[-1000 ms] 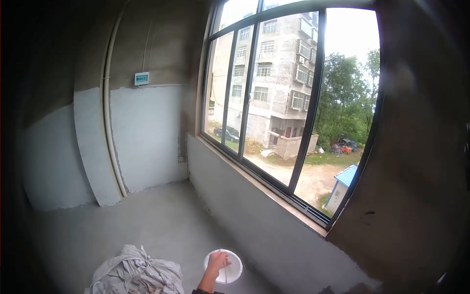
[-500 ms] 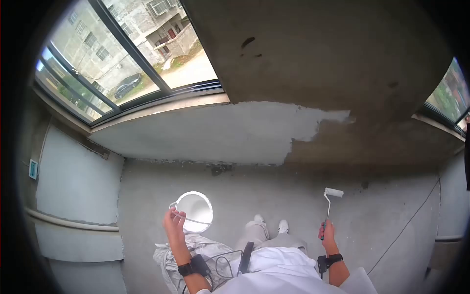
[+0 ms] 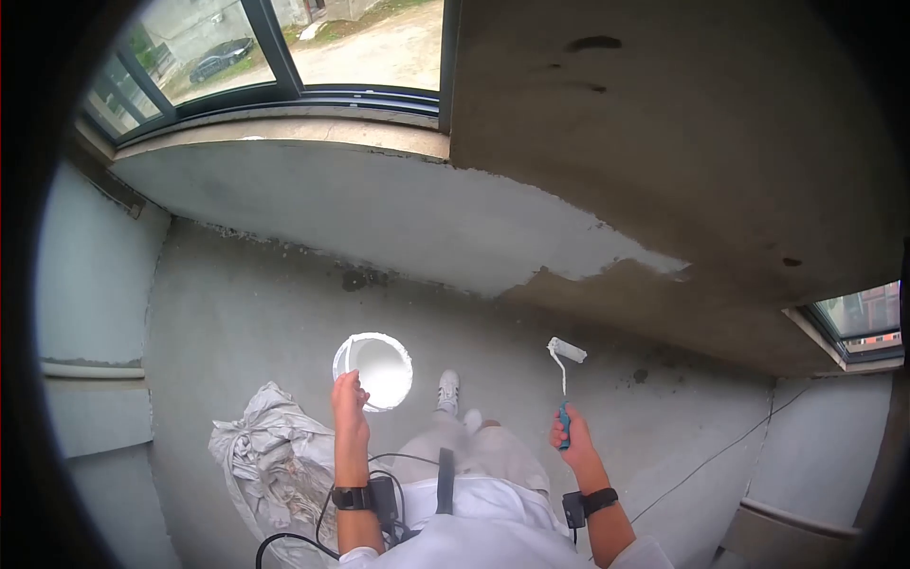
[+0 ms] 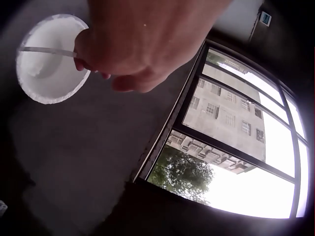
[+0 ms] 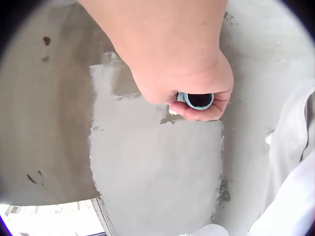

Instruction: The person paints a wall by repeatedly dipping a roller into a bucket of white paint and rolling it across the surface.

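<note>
In the head view, my left hand (image 3: 350,408) grips the thin handle of a white bucket (image 3: 381,338) at its near side. The bucket is white inside. The left wrist view shows the bucket handle (image 4: 47,50) running across the mouth into the curled fingers of the left hand (image 4: 142,44). My right hand (image 3: 575,438) holds a paint roller (image 3: 571,351) by its blue-green grip, the white sleeve pointing away from me toward the wall. From the right wrist, the hollow end of the roller grip (image 5: 200,101) shows inside the curled fingers.
A crumpled grey-white cloth (image 3: 275,465) lies on the floor left of my legs. Ahead, the lower wall has a light coated patch (image 3: 398,209) beside bare brown wall (image 3: 682,142). A window (image 3: 370,47) stands above its sill. A thin cable (image 3: 716,455) crosses the floor at right.
My view has turned from the window corner down to my feet. The bucket in my left hand has shifted right, away from the cloth. The roller came into view with my right hand.
</note>
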Demonstrator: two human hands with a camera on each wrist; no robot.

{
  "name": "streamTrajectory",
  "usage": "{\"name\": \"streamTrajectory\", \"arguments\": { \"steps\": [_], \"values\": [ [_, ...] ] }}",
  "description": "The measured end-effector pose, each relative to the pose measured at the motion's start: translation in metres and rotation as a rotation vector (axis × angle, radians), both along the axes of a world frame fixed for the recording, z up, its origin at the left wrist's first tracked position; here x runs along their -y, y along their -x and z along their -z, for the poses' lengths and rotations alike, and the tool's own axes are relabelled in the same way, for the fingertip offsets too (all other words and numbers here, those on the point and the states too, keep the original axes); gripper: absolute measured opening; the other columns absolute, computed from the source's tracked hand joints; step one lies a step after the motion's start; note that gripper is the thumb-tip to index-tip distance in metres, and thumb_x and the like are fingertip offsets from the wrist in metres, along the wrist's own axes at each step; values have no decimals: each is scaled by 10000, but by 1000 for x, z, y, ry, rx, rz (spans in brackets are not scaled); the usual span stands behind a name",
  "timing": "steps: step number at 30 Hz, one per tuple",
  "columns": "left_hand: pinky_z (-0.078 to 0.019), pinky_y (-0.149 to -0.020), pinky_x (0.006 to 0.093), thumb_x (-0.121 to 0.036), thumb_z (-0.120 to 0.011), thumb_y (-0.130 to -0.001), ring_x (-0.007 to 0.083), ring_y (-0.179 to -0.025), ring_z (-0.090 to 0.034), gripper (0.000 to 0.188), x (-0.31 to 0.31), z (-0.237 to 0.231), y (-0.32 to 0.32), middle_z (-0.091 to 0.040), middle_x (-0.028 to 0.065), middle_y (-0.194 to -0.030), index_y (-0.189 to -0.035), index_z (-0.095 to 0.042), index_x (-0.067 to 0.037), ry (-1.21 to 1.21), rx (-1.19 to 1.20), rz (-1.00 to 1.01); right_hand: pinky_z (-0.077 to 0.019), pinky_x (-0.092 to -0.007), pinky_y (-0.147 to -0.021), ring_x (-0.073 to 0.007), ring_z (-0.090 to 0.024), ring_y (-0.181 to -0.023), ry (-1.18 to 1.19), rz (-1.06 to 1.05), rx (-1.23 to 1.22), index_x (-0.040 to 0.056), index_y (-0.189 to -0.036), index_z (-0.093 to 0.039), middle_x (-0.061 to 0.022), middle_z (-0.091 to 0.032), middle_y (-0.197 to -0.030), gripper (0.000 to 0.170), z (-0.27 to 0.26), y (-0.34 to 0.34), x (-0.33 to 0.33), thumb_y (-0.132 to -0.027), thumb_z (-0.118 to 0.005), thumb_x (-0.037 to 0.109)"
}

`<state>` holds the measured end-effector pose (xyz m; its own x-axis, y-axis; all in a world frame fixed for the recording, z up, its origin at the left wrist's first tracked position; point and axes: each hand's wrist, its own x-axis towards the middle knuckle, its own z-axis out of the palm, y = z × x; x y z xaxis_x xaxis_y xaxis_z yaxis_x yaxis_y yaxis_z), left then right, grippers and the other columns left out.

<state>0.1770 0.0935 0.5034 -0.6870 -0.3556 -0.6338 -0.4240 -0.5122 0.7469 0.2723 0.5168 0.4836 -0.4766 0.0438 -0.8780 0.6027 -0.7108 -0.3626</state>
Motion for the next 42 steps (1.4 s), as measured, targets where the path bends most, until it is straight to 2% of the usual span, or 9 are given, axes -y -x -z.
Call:
{"name": "streamTrajectory", "arguments": {
  "steps": [6,11,14,19,24,30,37,40,42],
  "values": [
    [-399,-688,239,-220,-619,-897,51,-652,-427,103,-11,-6,0,-456,-61,-737,-893,-558,-137,46,63,53,-291,-254,-425,-71,-352,-453,23,56,74,84,-935,-488,25,-422,-615,276,-59,65,49,-1005,-507,350],
    [-403,-697,246,-202,-610,-903,52,-663,-441,83,-32,42,13,-467,-60,-744,-912,-571,-128,22,171,15,-287,-236,-399,-59,-336,-425,-37,8,18,84,-941,-515,25,-426,-621,262,-132,143,97,-1034,-464,323],
    [-403,-705,250,-198,-608,-904,53,-661,-433,78,-40,44,9,-468,-61,-744,-914,-574,-129,5,216,-22,-275,-235,-383,-58,-318,-407,-85,-31,-19,85,-958,-522,23,-430,-631,268,-171,169,120,-1043,-449,329],
    [-398,-726,251,-191,-606,-906,52,-673,-431,67,-47,38,13,-478,-60,-752,-916,-579,-131,-54,245,-45,-265,-256,-397,-75,-307,-422,-106,-124,-158,92,-962,-504,12,-409,-647,304,-195,201,135,-1053,-417,369],
    [-390,-724,249,-187,-602,-907,56,-702,-429,81,-51,56,7,-506,-58,-788,-942,-592,-115,-7,272,-80,-243,-260,-386,-75,-291,-414,-121,-176,-99,99,-939,-497,16,-389,-626,298,-137,230,142,-1050,-425,366],
    [-360,-763,246,-195,-581,-908,77,-807,-436,178,-51,82,7,-558,-28,-906,-1035,-593,-71,-13,317,-103,-243,-235,-359,-63,-282,-384,-141,-233,-11,96,-896,-478,30,-374,-580,264,6,278,153,-1045,-426,307],
    [-355,-779,247,-219,-590,-907,79,-815,-426,166,-53,94,17,-569,-36,-933,-1003,-596,-84,18,340,-148,-270,-262,-406,-77,-319,-422,-142,-217,144,91,-882,-464,31,-387,-594,272,173,328,157,-1022,-447,324],
    [-358,-788,252,-232,-596,-904,84,-830,-432,174,-52,96,12,-560,-37,-934,-1006,-592,-91,8,311,-177,-276,-257,-406,-72,-325,-417,-113,-225,138,88,-881,-469,33,-392,-591,270,178,328,139,-1015,-460,323],
    [-365,-776,248,-227,-602,-904,73,-796,-434,143,-48,90,13,-526,-49,-883,-984,-591,-109,-24,269,-166,-279,-250,-405,-70,-330,-411,-87,-203,128,87,-894,-484,33,-400,-589,271,143,320,125,-1013,-468,329]
  ]
}}
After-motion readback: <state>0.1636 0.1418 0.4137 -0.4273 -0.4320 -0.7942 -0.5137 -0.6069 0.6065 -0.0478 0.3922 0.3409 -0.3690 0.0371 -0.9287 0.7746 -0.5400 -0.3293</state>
